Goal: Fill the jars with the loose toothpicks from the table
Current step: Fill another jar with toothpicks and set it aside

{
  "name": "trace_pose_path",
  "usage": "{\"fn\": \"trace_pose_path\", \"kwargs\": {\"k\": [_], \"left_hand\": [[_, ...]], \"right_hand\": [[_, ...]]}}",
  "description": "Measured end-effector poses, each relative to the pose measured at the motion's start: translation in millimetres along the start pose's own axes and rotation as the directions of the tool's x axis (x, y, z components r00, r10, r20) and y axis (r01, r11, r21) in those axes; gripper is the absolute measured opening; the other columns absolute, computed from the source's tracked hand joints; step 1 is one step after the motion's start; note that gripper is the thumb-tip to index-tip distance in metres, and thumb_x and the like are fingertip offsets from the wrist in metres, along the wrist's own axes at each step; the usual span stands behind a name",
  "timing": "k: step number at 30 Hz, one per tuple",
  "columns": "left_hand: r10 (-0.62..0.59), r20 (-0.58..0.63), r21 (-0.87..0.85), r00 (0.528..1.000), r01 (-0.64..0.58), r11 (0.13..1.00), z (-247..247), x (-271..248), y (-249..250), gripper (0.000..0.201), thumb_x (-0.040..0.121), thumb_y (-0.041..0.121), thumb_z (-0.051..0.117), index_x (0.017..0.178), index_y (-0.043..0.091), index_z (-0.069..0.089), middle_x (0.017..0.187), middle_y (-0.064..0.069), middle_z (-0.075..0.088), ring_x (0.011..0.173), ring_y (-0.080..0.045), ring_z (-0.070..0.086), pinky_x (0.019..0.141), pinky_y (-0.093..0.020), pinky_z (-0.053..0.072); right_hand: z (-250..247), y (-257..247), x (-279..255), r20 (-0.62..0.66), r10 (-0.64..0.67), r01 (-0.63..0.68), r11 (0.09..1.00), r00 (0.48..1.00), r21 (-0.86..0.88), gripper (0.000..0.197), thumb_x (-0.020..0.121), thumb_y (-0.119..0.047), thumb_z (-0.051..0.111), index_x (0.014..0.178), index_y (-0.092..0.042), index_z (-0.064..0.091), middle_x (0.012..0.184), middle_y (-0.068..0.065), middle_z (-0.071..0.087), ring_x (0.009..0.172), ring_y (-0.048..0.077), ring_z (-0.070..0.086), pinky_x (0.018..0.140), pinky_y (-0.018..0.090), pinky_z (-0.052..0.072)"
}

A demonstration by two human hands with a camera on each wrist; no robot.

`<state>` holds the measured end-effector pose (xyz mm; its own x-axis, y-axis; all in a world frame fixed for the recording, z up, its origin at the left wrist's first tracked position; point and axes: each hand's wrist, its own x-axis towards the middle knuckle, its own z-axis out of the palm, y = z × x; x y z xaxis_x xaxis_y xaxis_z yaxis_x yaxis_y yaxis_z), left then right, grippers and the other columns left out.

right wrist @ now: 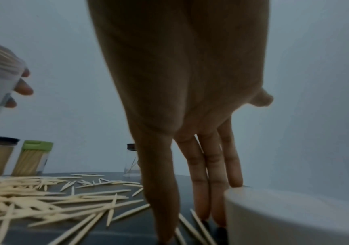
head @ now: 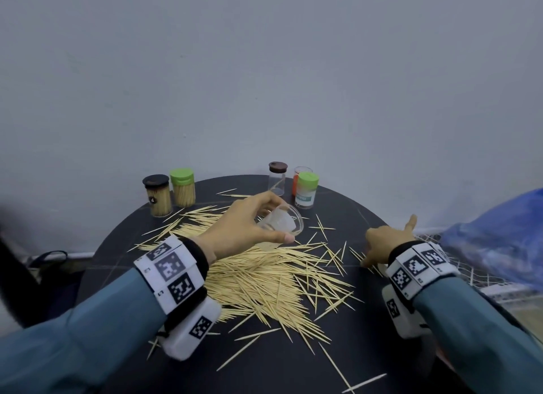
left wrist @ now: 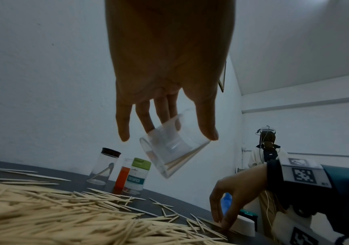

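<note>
- Sleeved forearms with coded wrist bands reach in over the round dark table (head: 338, 373).
- Left hand (head: 241, 229) holds a clear open jar (head: 280, 221) between thumb and fingers, lifted above the table and tilted on its side; a few toothpicks lie inside it.
- Right hand (head: 385, 243) is down at the table's right edge, fingers straight, tips touching scattered toothpicks; whether any are pinched cannot be told.
- Loose toothpicks (head: 264, 282) lie in a broad heap across the table's middle.
- Two full jars, black-lidded (head: 157, 195) and green-lidded (head: 182, 187), stand at the back left.
- At the back right stand a nearly empty brown-lidded jar (head: 277, 177), an orange-labelled jar (head: 298, 179) and a green-lidded jar (head: 306, 189).
</note>
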<state>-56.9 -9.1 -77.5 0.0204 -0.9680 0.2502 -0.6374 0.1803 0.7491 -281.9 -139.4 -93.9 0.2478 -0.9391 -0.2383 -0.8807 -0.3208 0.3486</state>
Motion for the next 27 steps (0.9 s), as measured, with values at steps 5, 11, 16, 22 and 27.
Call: {"fn": "trace_pose_path", "kwargs": {"k": [5,11,16,22,27], "left_hand": [[-0.003,-0.001,0.006,1.000,0.003,1.000,-3,-1,-3,0.053,0.068,0.036,0.081,0.115,0.025,0.058,0.115,0.011,0.062,0.107,-0.004,0.055,0.084,-0.014,0.044],[-0.006,-0.007,-0.002,1.000,0.006,1.000,-7,-2,-5,0.052,0.069,0.035,0.081,0.114,0.025,0.058,0.115,0.009,0.062,0.107,-0.005,0.056,0.084,-0.013,0.043],[-0.007,-0.015,0.002,1.000,0.007,1.000,-10,-4,-5,0.049,0.069,0.035,0.081,0.112,0.026,0.057,0.114,0.010,0.062,0.107,-0.004,0.056,0.079,-0.008,0.039],[-0.009,-0.030,0.004,1.000,0.009,1.000,-17,-8,-9,0.052,0.068,0.037,0.081,0.114,0.025,0.057,0.115,0.010,0.062,0.108,-0.004,0.056,0.081,-0.008,0.039],[-0.014,-0.032,0.004,0.999,0.014,1.000,-20,-11,-11,0.052,0.070,0.035,0.080,0.115,0.024,0.057,0.115,0.011,0.062,0.108,-0.003,0.056,0.083,-0.008,0.040]], "right_hand": [[-1,-8,6,-0.008,-0.049,0.050,0.991,0.999,0.120,0.023,0.083,-0.024,0.064,0.102,-0.016,0.055,0.108,0.002,0.065,0.106,0.021,0.060,0.107,0.053,0.030],[-9,-32,4,0.019,-0.130,0.114,0.920,0.991,0.375,0.033,0.083,-0.017,0.068,0.111,-0.006,0.054,0.114,0.013,0.060,0.101,0.028,0.064,0.088,0.041,0.054],[-19,-57,5,0.011,-0.222,0.197,0.884,0.975,0.423,0.025,0.081,-0.016,0.070,0.103,-0.007,0.062,0.102,0.011,0.068,0.092,0.024,0.068,0.085,0.040,0.056],[-35,-82,2,0.046,-0.355,0.316,0.879,0.934,0.357,0.043,0.082,-0.038,0.067,0.111,-0.006,0.064,0.109,0.008,0.068,0.097,0.019,0.064,0.087,0.031,0.051],[-40,-92,-7,0.130,-0.392,0.360,0.908,0.911,0.216,0.069,0.072,-0.042,0.076,0.127,-0.010,0.049,0.124,0.003,0.057,0.112,0.021,0.054,0.098,0.036,0.045]]}}
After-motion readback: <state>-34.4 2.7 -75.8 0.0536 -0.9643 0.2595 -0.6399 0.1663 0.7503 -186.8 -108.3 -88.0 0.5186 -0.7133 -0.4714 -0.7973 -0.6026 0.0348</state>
